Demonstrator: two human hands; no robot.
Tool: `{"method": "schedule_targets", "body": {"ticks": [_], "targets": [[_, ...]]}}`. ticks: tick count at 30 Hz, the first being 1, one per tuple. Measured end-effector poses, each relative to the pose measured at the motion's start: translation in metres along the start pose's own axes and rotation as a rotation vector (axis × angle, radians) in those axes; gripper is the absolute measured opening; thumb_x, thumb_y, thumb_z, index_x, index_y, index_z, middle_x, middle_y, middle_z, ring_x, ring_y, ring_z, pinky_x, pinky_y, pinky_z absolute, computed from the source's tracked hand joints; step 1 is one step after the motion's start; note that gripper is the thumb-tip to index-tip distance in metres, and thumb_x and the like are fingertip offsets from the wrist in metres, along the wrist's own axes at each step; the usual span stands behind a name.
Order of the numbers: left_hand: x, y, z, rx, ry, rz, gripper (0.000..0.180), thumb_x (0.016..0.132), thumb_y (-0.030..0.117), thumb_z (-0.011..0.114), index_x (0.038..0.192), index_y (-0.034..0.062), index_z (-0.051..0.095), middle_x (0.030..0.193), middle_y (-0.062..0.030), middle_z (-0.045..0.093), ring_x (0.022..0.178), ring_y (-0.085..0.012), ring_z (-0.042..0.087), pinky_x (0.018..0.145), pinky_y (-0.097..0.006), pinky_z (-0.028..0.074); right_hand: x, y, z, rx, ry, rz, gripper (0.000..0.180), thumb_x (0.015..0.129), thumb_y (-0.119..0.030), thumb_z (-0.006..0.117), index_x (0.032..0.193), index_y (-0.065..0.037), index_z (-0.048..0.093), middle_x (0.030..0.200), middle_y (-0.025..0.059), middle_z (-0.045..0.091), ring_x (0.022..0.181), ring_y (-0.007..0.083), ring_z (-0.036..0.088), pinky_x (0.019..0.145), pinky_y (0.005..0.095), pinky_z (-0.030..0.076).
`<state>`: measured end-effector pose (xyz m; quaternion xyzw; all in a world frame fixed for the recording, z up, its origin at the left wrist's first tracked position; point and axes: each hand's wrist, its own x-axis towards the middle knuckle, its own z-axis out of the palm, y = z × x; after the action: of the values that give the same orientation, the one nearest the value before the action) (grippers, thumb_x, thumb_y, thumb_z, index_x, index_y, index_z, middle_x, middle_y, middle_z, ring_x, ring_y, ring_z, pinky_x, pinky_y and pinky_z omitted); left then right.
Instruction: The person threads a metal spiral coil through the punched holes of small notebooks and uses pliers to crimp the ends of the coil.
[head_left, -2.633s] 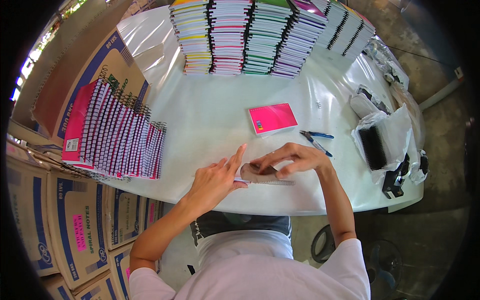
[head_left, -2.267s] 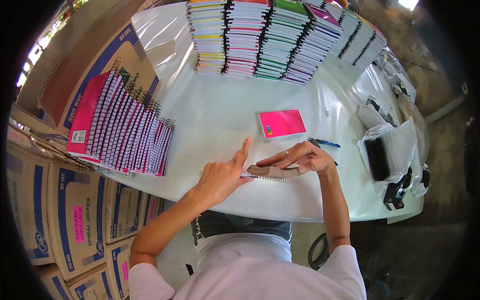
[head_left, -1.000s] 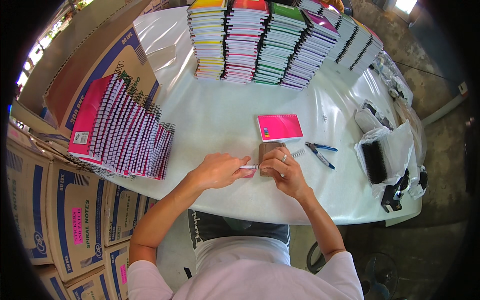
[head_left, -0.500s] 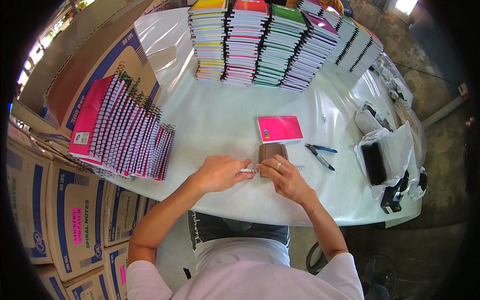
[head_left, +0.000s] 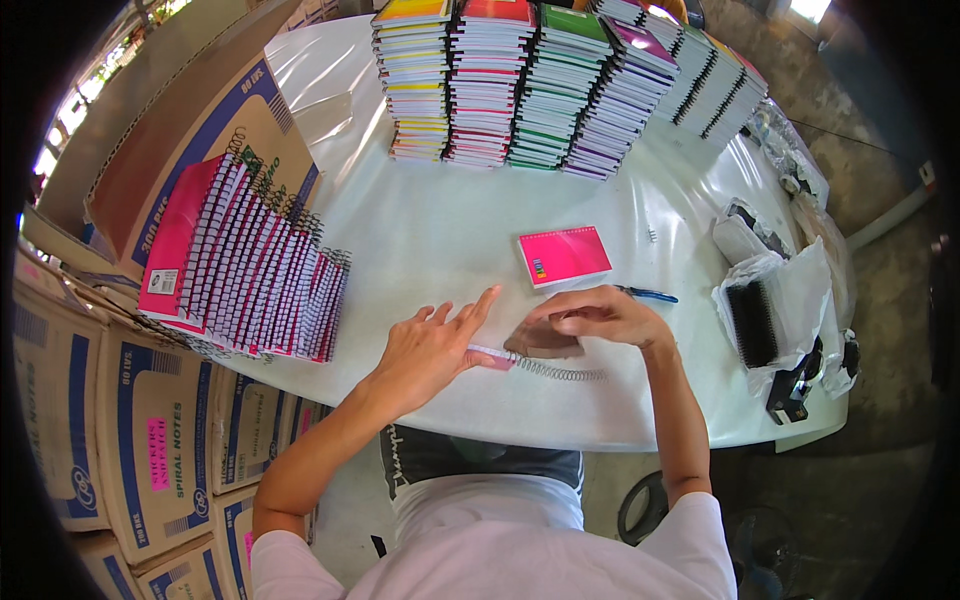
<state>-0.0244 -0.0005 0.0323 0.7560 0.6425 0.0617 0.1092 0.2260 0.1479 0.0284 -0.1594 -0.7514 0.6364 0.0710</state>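
Note:
My left hand [head_left: 425,358] holds a small pink-covered notebook [head_left: 492,361] edge-up near the table's front, its thumb against the cover and index finger stretched out. A wire spiral coil [head_left: 560,373] runs out of the notebook's edge to the right, its long tail loose. My right hand [head_left: 610,317] arches over a brown pad [head_left: 550,343], fingers curled round its top; the pad stands tilted beside the coil and looks smeared by motion. Just beyond lies a pink notebook [head_left: 565,256] without a visible coil. Blue-handled pliers [head_left: 650,295] lie partly hidden behind my right hand.
Leaning pink spiral notebooks [head_left: 250,260] with coil ends sticking out stand at left, before an open cardboard box [head_left: 215,140]. Tall stacks of coloured notebooks [head_left: 490,90] line the far side. Black coils [head_left: 750,325] in white wrapping lie at right. Closed boxes [head_left: 155,440] are stacked lower left.
My right hand has moved right and away from the notebook edge onto the brown pad, which has shifted nearer and tilted. The coil's tail now shows fully. My left fingers have spread.

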Motion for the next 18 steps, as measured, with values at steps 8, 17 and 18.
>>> {"method": "schedule_targets", "body": {"ticks": [8,17,18], "targets": [[-0.005,-0.014,0.020,0.145,0.205,0.307,0.056,0.087,0.041,0.064,0.139,0.0256,0.053,0.126,0.0032,0.066,0.120,-0.0347,0.059,0.104,-0.054,0.041,-0.009,0.011,0.017,-0.463,0.011,-0.131,0.069,0.078,-0.040,0.080,0.138,-0.014,0.056,0.138,0.0178,0.052,0.122,0.0357,0.055,0.102,0.0428,0.045],[-0.009,-0.022,0.026,0.044,0.127,0.378,0.057,0.085,0.037,0.067,0.139,0.0270,0.052,0.123,0.0042,0.066,0.116,-0.0259,0.062,0.091,-0.040,0.053,-0.017,0.023,0.021,-1.022,0.294,0.055,0.056,0.072,-0.020,0.079,0.125,-0.013,0.060,0.140,0.0197,0.050,0.131,0.0369,0.044,0.104,0.0494,0.042],[-0.008,-0.022,0.027,0.069,0.159,0.399,0.058,0.085,0.037,0.068,0.140,0.0267,0.052,0.123,0.0037,0.066,0.114,-0.0260,0.063,0.089,-0.039,0.054,-0.019,0.030,0.023,-1.005,0.319,0.039,0.055,0.072,-0.020,0.079,0.124,-0.013,0.061,0.140,0.0198,0.049,0.130,0.0372,0.045,0.104,0.0493,0.042]]}}
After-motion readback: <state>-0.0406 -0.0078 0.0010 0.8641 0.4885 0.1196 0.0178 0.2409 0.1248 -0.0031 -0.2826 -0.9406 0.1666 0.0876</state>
